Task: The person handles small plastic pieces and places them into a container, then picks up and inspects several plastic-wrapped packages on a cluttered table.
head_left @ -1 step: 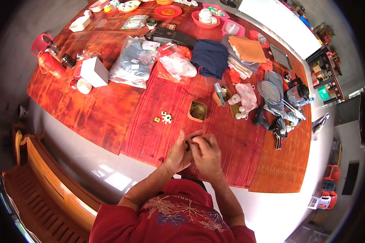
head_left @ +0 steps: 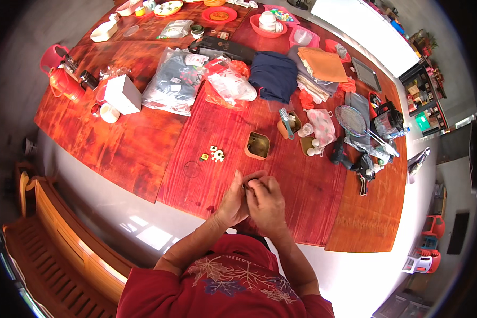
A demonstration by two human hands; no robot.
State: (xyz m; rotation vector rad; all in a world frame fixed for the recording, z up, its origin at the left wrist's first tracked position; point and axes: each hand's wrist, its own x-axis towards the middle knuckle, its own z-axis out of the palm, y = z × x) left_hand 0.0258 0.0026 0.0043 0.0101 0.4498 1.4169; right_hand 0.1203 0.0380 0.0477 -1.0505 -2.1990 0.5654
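Over the front edge of the red wooden table (head_left: pixel 302 212), my left hand (head_left: pixel 233 204) and my right hand (head_left: pixel 266 206) meet, with fingertips pressed together. Both hands are closed around something small and dark, mostly covered by the fingers, so its kind does not show. Beyond them stands an open, square-sided container (head_left: pixel 258 155) with a dark inside. To its left lie a pale, knobbly toy-like piece (head_left: pixel 218 155) and small yellow-and-black pieces (head_left: pixel 204 157). A thin dark ring (head_left: pixel 192 169) rests on the wood nearby.
On the right are a comb-like brush (head_left: pixel 288 123), small bottles (head_left: pixel 315 148) and a badminton racket (head_left: pixel 352 121). Bagged clothing (head_left: pixel 177 79), a white box (head_left: pixel 124 94) and an orange-red jug (head_left: pixel 66 85) stand farther left. A wooden bench (head_left: pixel 63 249) is at lower left.
My right hand has shifted slightly left, closer against my left hand. The dark thing between the fingers is now more covered. Nothing on the table has moved.
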